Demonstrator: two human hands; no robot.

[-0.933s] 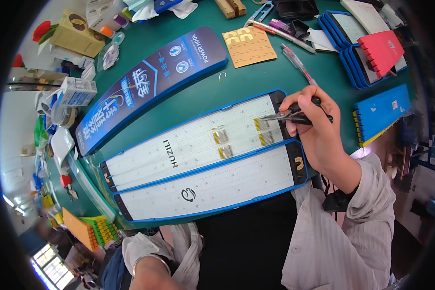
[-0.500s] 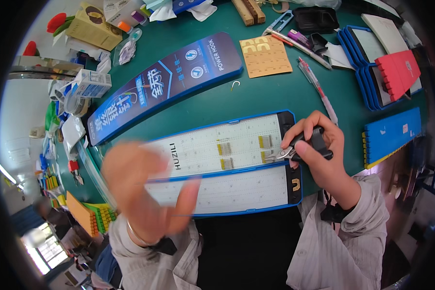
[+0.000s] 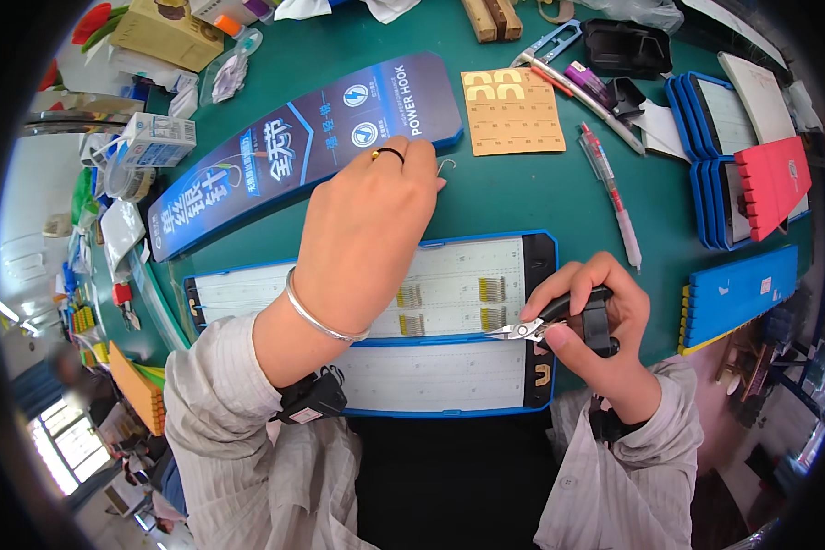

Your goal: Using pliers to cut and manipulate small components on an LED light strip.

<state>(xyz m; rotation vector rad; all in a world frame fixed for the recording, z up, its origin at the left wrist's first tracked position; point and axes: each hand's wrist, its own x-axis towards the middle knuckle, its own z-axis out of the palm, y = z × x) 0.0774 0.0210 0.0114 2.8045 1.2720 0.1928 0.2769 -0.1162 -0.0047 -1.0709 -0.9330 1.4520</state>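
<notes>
My left hand (image 3: 367, 215), back upward with a ring and a bracelet, has its fingers curled and its fingertips at a small fish hook (image 3: 446, 166) on the green mat. The palm and most fingertips are hidden. My right hand (image 3: 596, 316) grips small pliers (image 3: 528, 330) with black handles and silver pointed jaws. The jaws lie over the right part of an open blue rig case (image 3: 440, 376) with white panels. Several rows of small hooks with yellow ends (image 3: 492, 290) are fixed on its upper panel, partly covered by my left forearm.
A long dark-blue printed box (image 3: 275, 151) lies beyond the case. Behind my hands are a brown card (image 3: 515, 128), a red-and-white pen (image 3: 603, 174) and a caliper (image 3: 550, 41). Blue cases (image 3: 701, 174), a red foam board (image 3: 772, 188) and a blue foam board (image 3: 742, 284) stand at right.
My left hand has moved forward and right from above the case's left end to the loose hook. The pliers in my right hand stay over the case. The view has shifted slightly.
</notes>
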